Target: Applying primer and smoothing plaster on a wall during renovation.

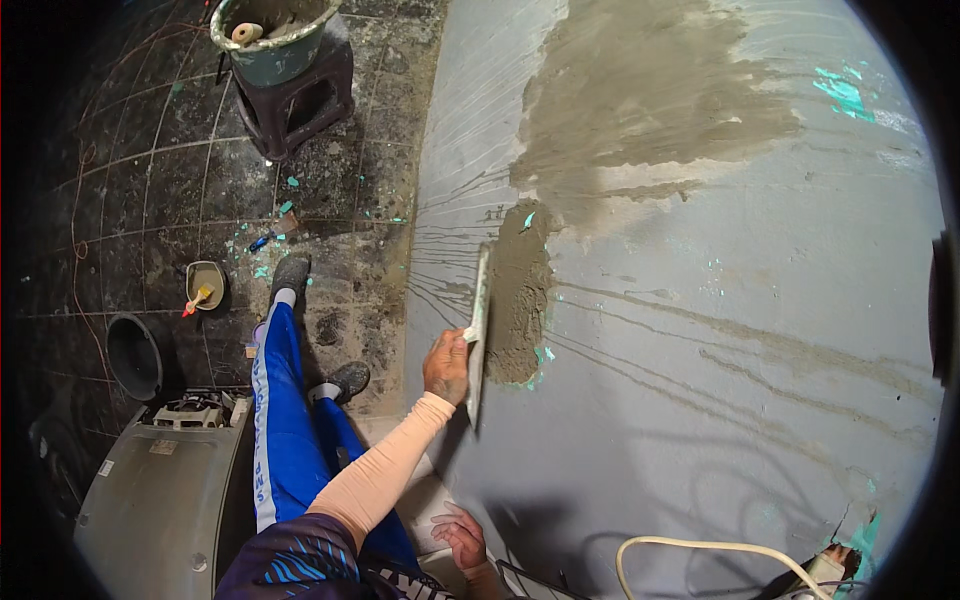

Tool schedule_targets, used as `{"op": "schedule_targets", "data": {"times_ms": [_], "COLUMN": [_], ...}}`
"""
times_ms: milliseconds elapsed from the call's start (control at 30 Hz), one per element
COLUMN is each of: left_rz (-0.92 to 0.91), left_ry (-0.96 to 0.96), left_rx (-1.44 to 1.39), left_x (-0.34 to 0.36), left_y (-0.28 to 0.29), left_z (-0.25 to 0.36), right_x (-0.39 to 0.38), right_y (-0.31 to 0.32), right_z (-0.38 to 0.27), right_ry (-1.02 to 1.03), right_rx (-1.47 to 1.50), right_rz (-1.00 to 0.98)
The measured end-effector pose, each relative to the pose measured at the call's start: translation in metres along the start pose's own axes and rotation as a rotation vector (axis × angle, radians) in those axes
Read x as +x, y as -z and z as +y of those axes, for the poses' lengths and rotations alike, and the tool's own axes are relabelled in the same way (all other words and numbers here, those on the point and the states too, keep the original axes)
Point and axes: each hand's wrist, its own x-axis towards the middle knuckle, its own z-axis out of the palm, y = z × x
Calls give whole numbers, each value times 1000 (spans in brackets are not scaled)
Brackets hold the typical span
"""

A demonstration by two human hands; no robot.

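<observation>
My left hand [447, 368] is closed around the handle of a plastering trowel [478, 345]. The long flat trowel is seen nearly edge-on at the left side of a fresh, thick grey mortar patch [518, 300] on the wall. Whether its blade touches the mortar cannot be made out. A small turquoise chip of paint shows at the top of that patch. Low in the view, my right hand [460, 537] is empty, its fingers apart and slightly bent, beside the wall.
A wide smoothed mortar area [650, 90] covers the upper grey wall [700, 420]. Far left, a mortar bucket [275, 65] stands on a dark stool [300, 110]. Near my feet are a small tub [207, 275] with a brush, a scraper [262, 242] and a black basin [134, 355]. A cream hose [700, 541] loops lower right.
</observation>
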Motion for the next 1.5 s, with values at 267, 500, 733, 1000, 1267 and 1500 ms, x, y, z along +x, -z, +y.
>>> {"op": "schedule_targets", "data": {"times_ms": [267,500,733,1000,1267,1500], "left_rz": [90,-128,58,-54,-20,18], "left_ry": [35,-109,60,-84,103,25], "left_rx": [363,80,130,278,-25,272], "left_x": [-29,-81,-9,-34,-34,13], "left_y": [-63,-41,-24,-71,-15,-56], "left_z": [38,90,11,52,44,46], "right_x": [-19,-12,-16,-29,-18,-24], "right_y": [9,-4,0,23,0,8], "right_z": [33,26,13,58,11,34], "right_ry": [-41,23,62,79,68,19], "right_rx": [34,-58,31,155,19,31], "right_rz": [-1,3,15,-3,4,27]}}
